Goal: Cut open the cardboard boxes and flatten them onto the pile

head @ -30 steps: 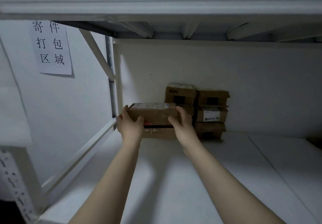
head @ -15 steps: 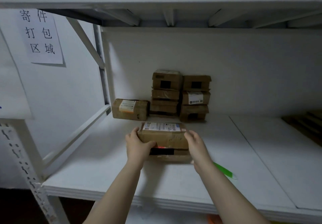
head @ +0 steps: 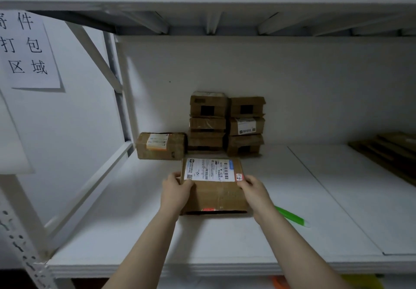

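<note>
Now, left hand and right hand tight around 1 shut, taped box on shelf

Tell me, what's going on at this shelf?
A person grips a cardboard box by its sides, left hand and right hand, resting it on the white shelf with its label up. It looks not yet cut. A green tool lies untouched beside the right arm. More boxes are stacked at the back.

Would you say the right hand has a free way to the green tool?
Likely yes: the green tool lies bare beside its forearm, though the right hand must first release the box it holds.
</note>
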